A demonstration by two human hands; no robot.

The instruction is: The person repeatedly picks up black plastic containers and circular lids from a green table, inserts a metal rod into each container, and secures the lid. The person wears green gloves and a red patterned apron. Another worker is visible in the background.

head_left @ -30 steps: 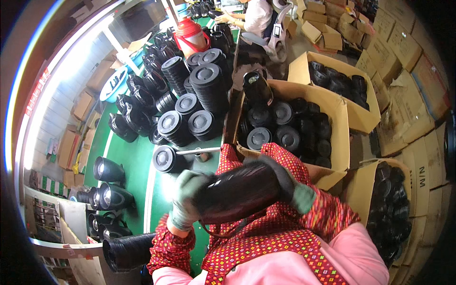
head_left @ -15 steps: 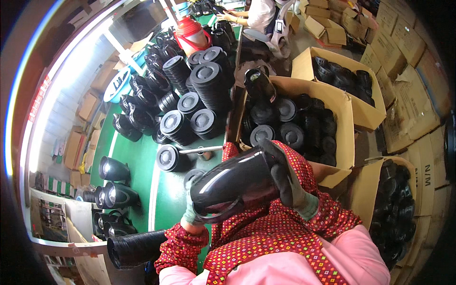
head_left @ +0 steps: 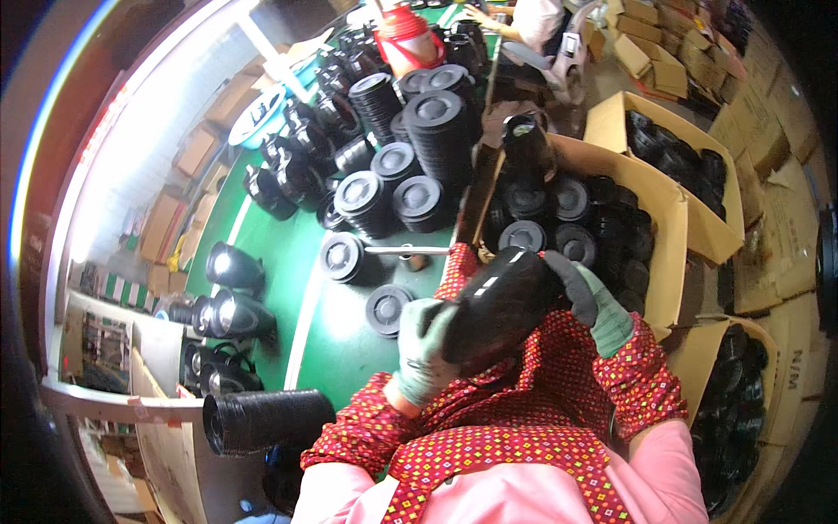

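Observation:
A glossy black plastic jug body (head_left: pixel 497 310) hangs tilted in front of my chest, over the lap of my red patterned apron. My left hand (head_left: pixel 425 349), in a grey-green work glove, grips its lower left side. The dark-palmed glove of my right hand (head_left: pixel 598 306) is closed around the far right end. That end's opening, if any, is hidden from me. Past my left hand, a single round black disc (head_left: pixel 389 309) lies on the green tabletop (head_left: pixel 336 345). Just beyond it stands another short stack of black discs (head_left: pixel 342 257) beside a metal rod (head_left: pixel 406 251).
Taller disc stacks (head_left: pixel 436 131), black jugs (head_left: pixel 301 166) and a red-and-white bucket (head_left: pixel 407 39) crowd the far table. Cartons of black parts (head_left: pixel 659 201) stand on my right. A nested black stack (head_left: pixel 266 419) lies at lower left. Another person's arm (head_left: pixel 493 24) shows far off.
The jug body has turned from lying crosswise to a steeper tilt. My left hand, mostly hidden behind it before, now shows on its side. The whole view has shifted, moving the surroundings rightward.

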